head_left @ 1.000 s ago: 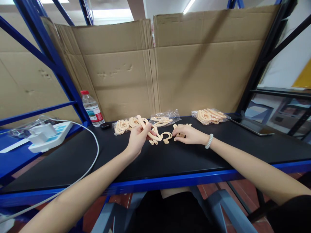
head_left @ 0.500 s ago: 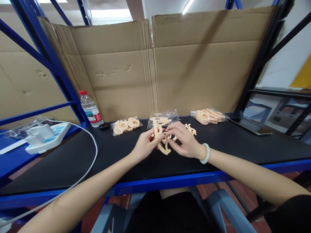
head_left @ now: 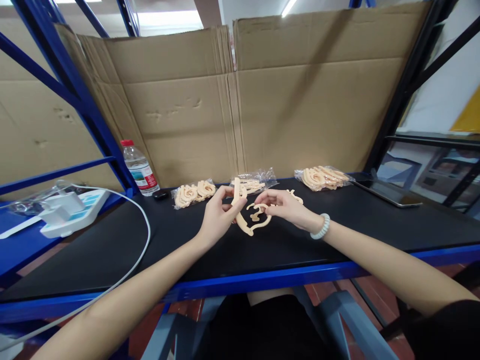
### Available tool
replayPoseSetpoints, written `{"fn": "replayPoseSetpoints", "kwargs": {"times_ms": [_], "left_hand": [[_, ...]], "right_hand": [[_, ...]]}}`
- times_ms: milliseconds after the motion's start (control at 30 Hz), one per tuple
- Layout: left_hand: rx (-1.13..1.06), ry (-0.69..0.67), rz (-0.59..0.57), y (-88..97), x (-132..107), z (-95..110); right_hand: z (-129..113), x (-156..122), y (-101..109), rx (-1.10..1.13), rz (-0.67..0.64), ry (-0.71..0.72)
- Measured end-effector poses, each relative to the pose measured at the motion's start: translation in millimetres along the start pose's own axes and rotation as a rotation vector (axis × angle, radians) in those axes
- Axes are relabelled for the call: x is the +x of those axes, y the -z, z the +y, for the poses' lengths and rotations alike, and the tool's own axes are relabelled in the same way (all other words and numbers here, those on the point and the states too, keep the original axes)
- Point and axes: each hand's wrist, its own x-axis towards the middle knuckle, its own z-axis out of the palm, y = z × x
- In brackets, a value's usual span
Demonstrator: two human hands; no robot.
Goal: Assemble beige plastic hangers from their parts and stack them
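A beige folding clothes hanger (head_left: pixel 244 225) is held up over the black tabletop between my hands. My left hand (head_left: pixel 219 212) is closed around its long arm on the left side. On the right, my right hand (head_left: pixel 283 205) pinches the thin curved part, which bows out and meets the long arm at the bottom. Behind the hanger, a small beige piece (head_left: pixel 255 217) shows through the gap; whether it is joined on, I cannot tell. Further beige pieces (head_left: pixel 294 196) lie behind my right hand, which partly hides them.
Clear bags of beige parts lie along the back: a left bag (head_left: pixel 194 193), a middle bag (head_left: pixel 255 183) and a right bag (head_left: pixel 323 178). A water bottle (head_left: pixel 140 169) stands back left, a tablet (head_left: pixel 387 193) lies right. A white cable (head_left: pixel 148 232) crosses the left side near a power strip (head_left: pixel 75 212).
My right hand has moved slightly right, swinging the curved part away from the long arm and widening the gap between them. My left hand keeps its hold, with the hanger turned a little.
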Motion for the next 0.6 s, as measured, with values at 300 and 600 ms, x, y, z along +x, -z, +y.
{"fn": "replayPoseSetpoints", "kwargs": {"times_ms": [300,600], "left_hand": [[0.067,0.001,-0.112,-15.0,-6.4,2.3],[0.570,-0.264,-0.098,-9.2,-6.1,-4.0]], "right_hand": [[-1.6,5.2,-11.6,-0.062,0.106,0.086],[-8.1,1.0,-0.3,-0.153,-0.078,-0.052]]}}
